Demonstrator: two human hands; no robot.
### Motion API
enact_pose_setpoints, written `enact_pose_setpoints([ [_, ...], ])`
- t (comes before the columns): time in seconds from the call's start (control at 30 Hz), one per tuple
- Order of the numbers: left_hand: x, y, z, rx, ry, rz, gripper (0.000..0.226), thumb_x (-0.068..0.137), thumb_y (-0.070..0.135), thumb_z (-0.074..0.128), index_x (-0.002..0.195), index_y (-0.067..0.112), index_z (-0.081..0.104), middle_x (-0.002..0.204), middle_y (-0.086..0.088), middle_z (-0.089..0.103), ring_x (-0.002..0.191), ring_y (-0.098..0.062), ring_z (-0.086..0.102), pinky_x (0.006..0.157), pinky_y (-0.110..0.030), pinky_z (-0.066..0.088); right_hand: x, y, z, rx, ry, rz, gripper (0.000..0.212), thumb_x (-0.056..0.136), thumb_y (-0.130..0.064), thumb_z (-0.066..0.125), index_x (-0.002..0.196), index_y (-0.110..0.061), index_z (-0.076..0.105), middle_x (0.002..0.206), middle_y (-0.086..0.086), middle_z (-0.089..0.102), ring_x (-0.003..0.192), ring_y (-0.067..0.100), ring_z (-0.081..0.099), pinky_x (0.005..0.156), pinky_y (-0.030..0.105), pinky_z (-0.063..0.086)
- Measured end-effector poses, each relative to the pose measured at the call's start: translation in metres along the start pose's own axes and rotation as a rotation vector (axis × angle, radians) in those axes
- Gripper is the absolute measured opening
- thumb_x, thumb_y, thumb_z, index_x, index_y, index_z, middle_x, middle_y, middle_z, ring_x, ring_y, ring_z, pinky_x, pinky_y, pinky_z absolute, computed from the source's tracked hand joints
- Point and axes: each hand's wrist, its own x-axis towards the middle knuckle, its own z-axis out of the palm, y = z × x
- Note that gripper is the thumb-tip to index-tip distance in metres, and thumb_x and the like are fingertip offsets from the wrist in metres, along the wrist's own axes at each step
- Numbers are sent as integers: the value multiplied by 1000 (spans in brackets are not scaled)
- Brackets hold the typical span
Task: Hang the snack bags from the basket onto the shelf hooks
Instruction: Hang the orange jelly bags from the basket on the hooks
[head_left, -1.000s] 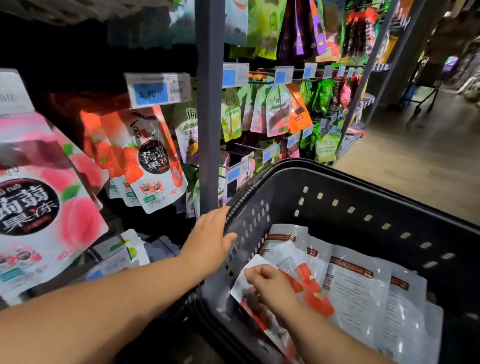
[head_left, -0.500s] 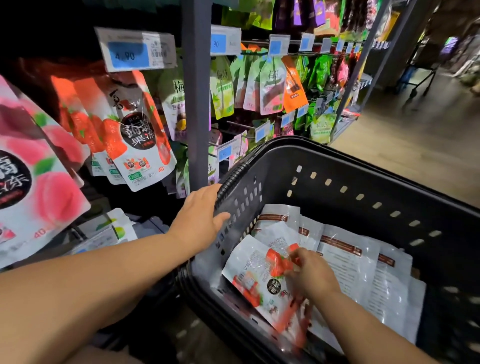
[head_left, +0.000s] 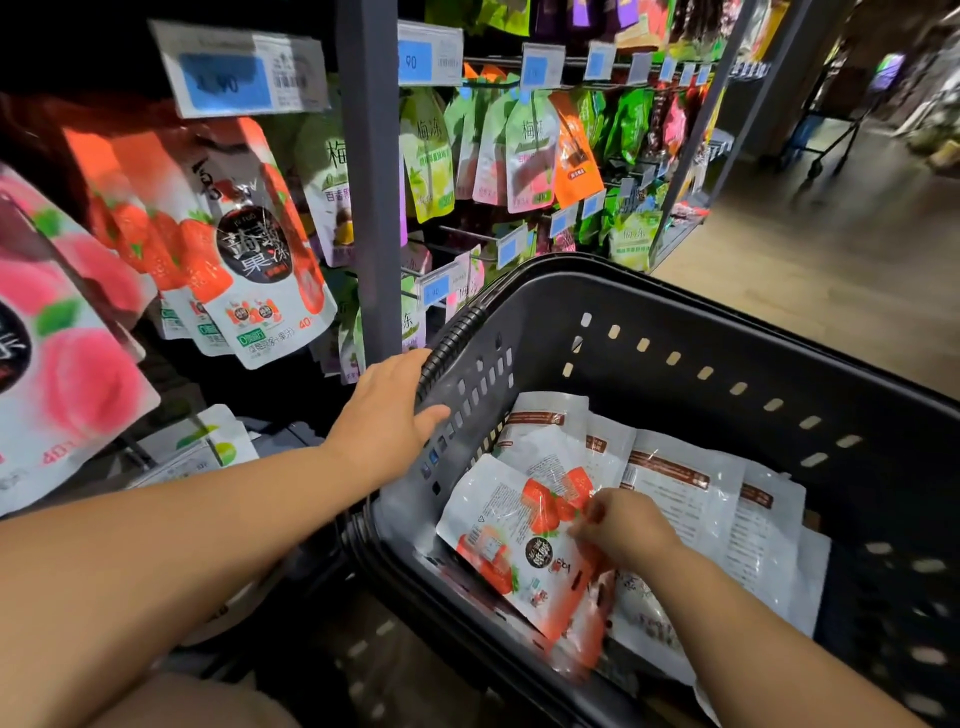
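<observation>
Blue price label (head_left: 239, 78), upper left; grey upright post (head_left: 371, 182), centre; tan floor (head_left: 831, 291), right — blurred wheeled trolley (head_left: 816, 165), upper right.

This is a shop. Rows of bright snack bags (head_left: 530, 150) hang on hooks (head_left: 460, 234) along a tall shelf (head_left: 370, 182). Little price tags (head_left: 239, 78) with blue patches and numbers sit above them. A black shopping basket (head_left: 675, 322) holds more bags (head_left: 680, 493). A long aisle floor (head_left: 831, 270) runs past the shelves.
</observation>
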Motion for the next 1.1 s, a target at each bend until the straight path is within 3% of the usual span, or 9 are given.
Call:
enact_pose_setpoints([
  [0.13, 0, 2, -1, -6, -10, -9, 69, 99, 36, 55, 154, 17, 20, 156, -4, 29, 145, -23, 18, 117, -35, 20, 0, -4, -6, 12, -10, -77, 24, 93, -40, 64, 81, -25, 49, 83, -6, 57, 82, 18, 56, 67, 28, 41],
  [0.23, 0, 3, -2, -9, -12, -12, 69, 99, 37, 55, 155, 17, 19, 157, -3, 28, 146, -22, 17, 117, -35, 20, -1, -7, -10, 172, 8, -182, 12, 95, -28, 64, 94, -30, 52, 77, -7, 56, 72, 16, 54, 63, 25, 40],
  [0.37, 0, 3, -2, -12, -16, -14, 69, 99, 37, 54, 155, 17, 19, 157, -3, 27, 146, -22, 17, 116, -35, 20, -4, -12, -17, 388, -48, -267, 21, 98, -16, 59, 100, -38, 59, 61, -7, 48, 51, 11, 40, 53, 21, 40],
  [0.57, 0, 1, -1, -7, -17, -13, 70, 99, 38, 54, 155, 17, 19, 157, -4, 28, 146, -23, 17, 117, -35, 19, -10, -18, -29, 666, -126, -233, 36, 99, -1, 45, 84, -22, 70, 62, 4, 53, 54, 18, 45, 53, 28, 40],
  [0.77, 0, 0, -1, 3, -12, -6, 70, 98, 39, 54, 155, 16, 19, 157, -4, 28, 145, -23, 18, 117, -33, 18, -15, -19, -48, 1032, -173, -196, 38, 98, 6, 44, 88, -11, 76, 71, 15, 63, 53, 17, 54, 53, 28, 42],
  [0.87, 0, 1, -2, 3, -5, -3, 69, 98, 39, 54, 154, 17, 20, 155, -3, 30, 144, -23, 19, 116, -32, 18, -20, -18, -54, 1062, -192, -222, 22, 91, 6, 60, 109, -2, 70, 74, 16, 66, 61, 20, 60, 57, 24, 49],
  [1.0, -1, 2, -3, 1, -5, 3, 69, 98, 41, 53, 154, 17, 20, 154, -2, 31, 143, -21, 20, 115, -31, 19, -26, -15, -61, 1079, -328, -301, 77, 49, 7, 91, 119, -7, 63, 85, 17, 74, 71, 21, 72, 67, 25, 57],
  [1.03, -1, 3, -3, -1, -4, 7, 69, 98, 41, 53, 154, 18, 20, 154, -2, 31, 143, -21, 20, 115, -31, 19, -26, -16, -60, 1034, -297, -302, 76, 49, 5, 92, 119, -9, 64, 87, 17, 75, 73, 21, 73, 70, 27, 58],
  [1.1, -2, 3, -3, -6, 1, 9, 69, 98, 41, 53, 154, 18, 21, 154, -2, 31, 143, -20, 21, 114, -30, 19, -26, -22, -57, 847, -62, -292, 47, 67, 3, 85, 107, -17, 72, 88, 10, 77, 78, 16, 72, 78, 28, 59],
])
